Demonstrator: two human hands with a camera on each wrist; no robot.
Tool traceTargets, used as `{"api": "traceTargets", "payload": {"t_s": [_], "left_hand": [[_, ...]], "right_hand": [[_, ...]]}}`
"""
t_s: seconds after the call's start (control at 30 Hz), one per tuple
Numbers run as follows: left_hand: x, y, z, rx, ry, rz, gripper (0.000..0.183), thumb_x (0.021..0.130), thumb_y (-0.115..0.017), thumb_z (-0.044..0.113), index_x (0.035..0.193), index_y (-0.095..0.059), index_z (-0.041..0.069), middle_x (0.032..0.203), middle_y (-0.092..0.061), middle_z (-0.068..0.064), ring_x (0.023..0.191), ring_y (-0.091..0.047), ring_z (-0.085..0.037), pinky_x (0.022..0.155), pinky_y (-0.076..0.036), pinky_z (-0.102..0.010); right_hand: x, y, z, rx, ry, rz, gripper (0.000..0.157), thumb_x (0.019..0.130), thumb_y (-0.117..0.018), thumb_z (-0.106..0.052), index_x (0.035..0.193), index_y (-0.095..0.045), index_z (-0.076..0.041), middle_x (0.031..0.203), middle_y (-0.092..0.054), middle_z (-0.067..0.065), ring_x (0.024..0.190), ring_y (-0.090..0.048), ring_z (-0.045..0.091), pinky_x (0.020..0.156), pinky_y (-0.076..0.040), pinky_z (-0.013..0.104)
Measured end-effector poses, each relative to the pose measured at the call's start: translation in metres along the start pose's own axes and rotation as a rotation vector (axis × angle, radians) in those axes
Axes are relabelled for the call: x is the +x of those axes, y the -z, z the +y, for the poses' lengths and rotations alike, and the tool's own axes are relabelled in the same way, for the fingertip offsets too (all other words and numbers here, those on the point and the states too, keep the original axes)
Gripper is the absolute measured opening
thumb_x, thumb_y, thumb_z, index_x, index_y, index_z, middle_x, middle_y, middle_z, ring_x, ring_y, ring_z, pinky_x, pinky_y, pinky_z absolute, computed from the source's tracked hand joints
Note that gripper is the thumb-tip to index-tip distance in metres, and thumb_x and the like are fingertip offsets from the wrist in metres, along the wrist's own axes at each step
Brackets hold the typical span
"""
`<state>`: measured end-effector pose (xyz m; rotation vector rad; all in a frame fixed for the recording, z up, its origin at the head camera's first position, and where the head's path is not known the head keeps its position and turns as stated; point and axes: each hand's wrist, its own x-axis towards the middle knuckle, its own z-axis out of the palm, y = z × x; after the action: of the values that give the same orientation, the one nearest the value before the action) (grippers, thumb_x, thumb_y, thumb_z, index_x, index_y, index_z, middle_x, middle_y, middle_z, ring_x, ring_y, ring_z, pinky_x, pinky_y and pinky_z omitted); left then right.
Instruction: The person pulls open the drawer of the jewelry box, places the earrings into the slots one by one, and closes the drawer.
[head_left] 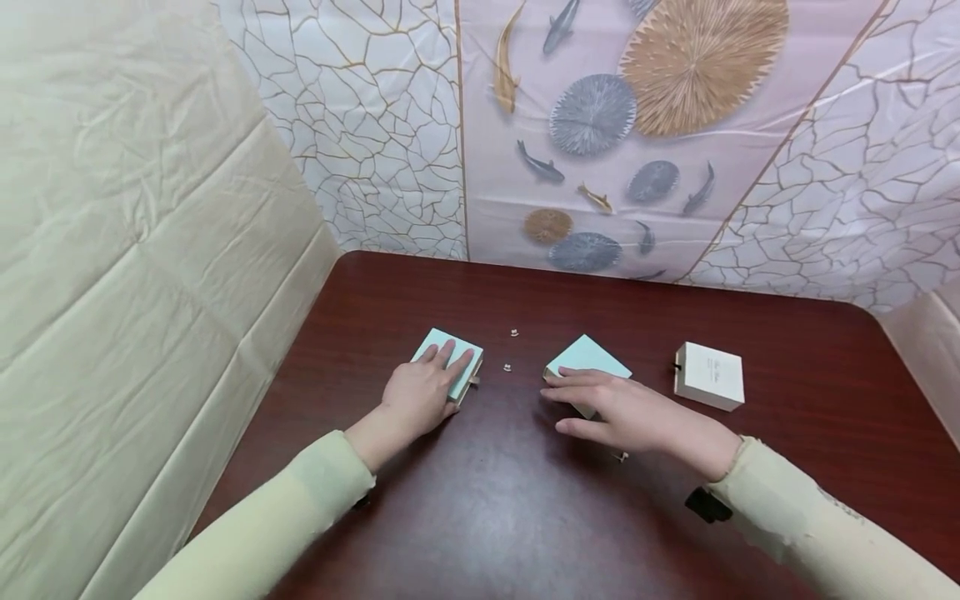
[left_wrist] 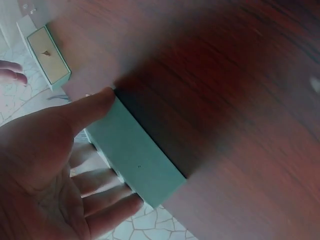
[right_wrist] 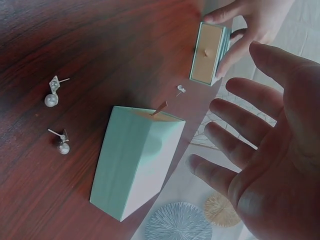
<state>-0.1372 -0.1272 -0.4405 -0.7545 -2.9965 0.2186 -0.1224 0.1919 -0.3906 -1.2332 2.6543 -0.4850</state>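
Observation:
My left hand (head_left: 420,390) grips a small mint-green drawer box (head_left: 434,337) lying on the table, thumb at one end and fingers over its top and far end. In the left wrist view the box's plain mint side (left_wrist: 135,155) faces the camera. A ribbon tab (head_left: 474,381) sticks out of its cream drawer front. My right hand (head_left: 611,408) hovers, fingers spread and holding nothing, over the near part of a second mint-green box (head_left: 588,354), which sits at an angle. Two pearl drop earrings, one (right_wrist: 51,100) above the other (right_wrist: 63,148), lie beside that box in the right wrist view.
Two small earrings, one farther (head_left: 514,332) and one nearer (head_left: 507,367), lie between the mint boxes. A white box (head_left: 708,375) with printed lettering and a dark tab stands at the right. Patterned cloth (head_left: 375,125) hangs behind the dark wooden table (head_left: 480,517).

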Motion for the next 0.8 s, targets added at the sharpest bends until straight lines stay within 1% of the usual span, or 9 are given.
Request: {"api": "traceTargets", "payload": {"t_s": [0.1,0.17,0.27,0.33,0.47,0.53,0.6,0.7,0.8], "left_hand": [[0.002,-0.001,0.005,-0.001,0.039,-0.003,0.079,0.091,-0.084,0.047,0.159,-0.053,0.021,0.157,-0.057,-0.012,0.139,-0.061,-0.031,0.082,-0.065,-0.047],[0.003,-0.001,0.007,0.012,0.062,-0.027,0.081,0.092,-0.083,0.049,0.161,-0.051,0.022,0.159,-0.055,-0.012,0.14,-0.06,-0.031,0.084,-0.065,-0.046],[0.004,0.002,0.011,0.032,0.083,-0.036,0.082,0.092,-0.082,0.051,0.162,-0.05,0.022,0.159,-0.056,-0.012,0.14,-0.06,-0.03,0.083,-0.065,-0.043],[0.005,0.003,0.012,0.033,0.089,-0.038,0.083,0.092,-0.082,0.052,0.163,-0.049,0.022,0.16,-0.055,-0.012,0.141,-0.059,-0.029,0.082,-0.065,-0.042],[0.003,0.004,0.011,-0.009,0.066,0.009,0.088,0.088,-0.087,0.05,0.162,-0.049,0.021,0.161,-0.053,-0.01,0.143,-0.058,-0.028,0.078,-0.065,-0.043],[0.002,0.006,0.007,-0.043,0.019,0.037,0.092,0.086,-0.09,0.049,0.163,-0.048,0.02,0.163,-0.051,-0.01,0.145,-0.055,-0.028,0.082,-0.065,-0.044],[0.001,0.007,0.001,-0.051,-0.058,0.062,0.094,0.084,-0.091,0.049,0.163,-0.048,0.019,0.164,-0.05,-0.011,0.147,-0.053,-0.028,0.092,-0.063,-0.044],[0.003,0.008,-0.015,-0.024,-0.204,0.071,0.091,0.087,-0.087,0.052,0.162,-0.049,0.016,0.165,-0.048,-0.012,0.151,-0.049,-0.029,0.111,-0.053,-0.044],[0.006,0.006,-0.031,0.023,-0.332,0.064,0.085,0.093,-0.079,0.055,0.162,-0.048,0.017,0.167,-0.045,-0.01,0.154,-0.045,-0.029,0.121,-0.043,-0.047]], "right_hand": [[0.002,0.0,0.0,0.0,0.0,-0.005,0.046,0.105,-0.07,-0.029,0.145,-0.068,-0.007,0.155,-0.059,0.014,0.148,-0.05,0.04,0.115,-0.046,0.059],[0.003,-0.001,0.001,0.001,0.0,-0.006,0.046,0.105,-0.07,-0.029,0.145,-0.068,-0.007,0.155,-0.059,0.014,0.148,-0.05,0.039,0.115,-0.046,0.059],[0.005,-0.001,0.001,0.0,0.003,-0.005,0.046,0.105,-0.071,-0.029,0.144,-0.068,-0.006,0.154,-0.06,0.015,0.148,-0.05,0.039,0.116,-0.046,0.059],[0.006,-0.001,0.002,0.0,0.008,-0.001,0.046,0.105,-0.071,-0.029,0.144,-0.068,-0.005,0.153,-0.06,0.015,0.148,-0.05,0.039,0.116,-0.045,0.058],[0.008,-0.001,0.002,0.001,0.02,0.005,0.045,0.105,-0.07,-0.029,0.144,-0.068,-0.005,0.152,-0.061,0.015,0.147,-0.05,0.04,0.117,-0.045,0.058],[0.01,0.0,0.002,0.007,0.02,0.002,0.045,0.105,-0.07,-0.029,0.144,-0.068,-0.005,0.152,-0.062,0.016,0.147,-0.051,0.04,0.117,-0.044,0.058],[0.011,0.002,0.002,0.011,0.019,-0.002,0.045,0.106,-0.07,-0.029,0.144,-0.068,-0.005,0.152,-0.062,0.016,0.147,-0.051,0.04,0.117,-0.044,0.058],[0.013,0.003,0.003,0.017,0.009,-0.01,0.045,0.105,-0.07,-0.029,0.144,-0.068,-0.006,0.153,-0.061,0.016,0.148,-0.05,0.041,0.118,-0.044,0.059],[0.013,0.004,0.004,0.016,0.007,-0.013,0.046,0.105,-0.07,-0.029,0.144,-0.068,-0.007,0.153,-0.06,0.017,0.148,-0.049,0.041,0.118,-0.043,0.059]]}}
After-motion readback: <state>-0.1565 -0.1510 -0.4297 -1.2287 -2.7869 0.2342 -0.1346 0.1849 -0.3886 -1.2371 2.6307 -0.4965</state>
